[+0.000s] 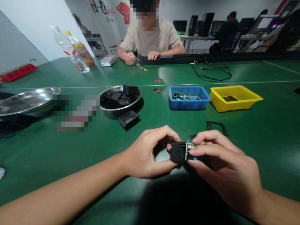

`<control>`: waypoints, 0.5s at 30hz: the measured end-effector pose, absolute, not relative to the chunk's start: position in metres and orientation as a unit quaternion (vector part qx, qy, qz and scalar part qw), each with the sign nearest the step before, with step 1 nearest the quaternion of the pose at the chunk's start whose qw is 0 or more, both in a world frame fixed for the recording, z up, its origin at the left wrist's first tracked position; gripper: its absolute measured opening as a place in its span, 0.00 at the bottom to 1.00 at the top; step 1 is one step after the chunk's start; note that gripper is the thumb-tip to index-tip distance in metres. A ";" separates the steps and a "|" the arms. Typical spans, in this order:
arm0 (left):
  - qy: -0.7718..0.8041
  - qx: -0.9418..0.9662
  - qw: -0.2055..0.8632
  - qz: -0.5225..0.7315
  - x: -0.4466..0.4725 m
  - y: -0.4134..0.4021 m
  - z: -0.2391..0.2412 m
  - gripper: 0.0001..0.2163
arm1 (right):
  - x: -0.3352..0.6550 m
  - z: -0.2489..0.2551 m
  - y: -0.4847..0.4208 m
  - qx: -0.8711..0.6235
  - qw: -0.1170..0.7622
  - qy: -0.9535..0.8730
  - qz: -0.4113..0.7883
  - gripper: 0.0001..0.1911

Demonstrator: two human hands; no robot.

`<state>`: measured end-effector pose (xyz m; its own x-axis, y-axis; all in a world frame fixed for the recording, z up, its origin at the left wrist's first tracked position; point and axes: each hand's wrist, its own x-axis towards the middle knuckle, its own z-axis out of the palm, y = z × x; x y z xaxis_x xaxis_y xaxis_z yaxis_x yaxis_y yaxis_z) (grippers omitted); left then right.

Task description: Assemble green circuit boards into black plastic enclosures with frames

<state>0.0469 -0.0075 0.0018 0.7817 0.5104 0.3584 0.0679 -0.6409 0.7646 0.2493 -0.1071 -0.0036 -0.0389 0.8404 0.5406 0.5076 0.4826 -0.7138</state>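
My left hand [152, 151] grips a small black plastic housing [178, 152] between thumb and fingers, just above the green table. From the other side, my right hand [225, 162] pinches a small green circuit board [187, 150] at the housing's right end. The board stands edge-on to me; white and blue parts show beside my fingertips. How far it sits inside the housing I cannot tell. Behind my right hand lies a black rectangular frame [217, 122], partly covered. A black plastic cover [128, 118] lies farther left.
A steel bowl [120, 108] holds several black housings. Circuit boards lie in a blue bin [189, 104]; a yellow bin [236, 104] holds flat dark pieces. A large steel pan [28, 100] stands left. Bottles [72, 53] and a black cable [212, 75] are farther back. A person [150, 40] works opposite.
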 end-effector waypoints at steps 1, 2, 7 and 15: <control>0.167 0.861 0.387 0.285 0.047 -0.007 0.002 0.14 | 0.249 -0.004 -0.107 -0.482 0.504 -0.697 0.168 0.10; 0.167 0.861 0.386 0.286 0.047 -0.007 0.002 0.14 | 0.249 -0.004 -0.108 -0.481 0.509 -0.693 0.169 0.10; 0.171 0.860 0.375 0.301 0.046 -0.007 0.001 0.15 | 0.249 -0.005 -0.108 -0.466 0.512 -0.694 0.198 0.11; 0.154 0.866 0.362 0.308 0.047 -0.007 0.002 0.14 | 0.249 -0.003 -0.107 -0.470 0.501 -0.697 0.207 0.11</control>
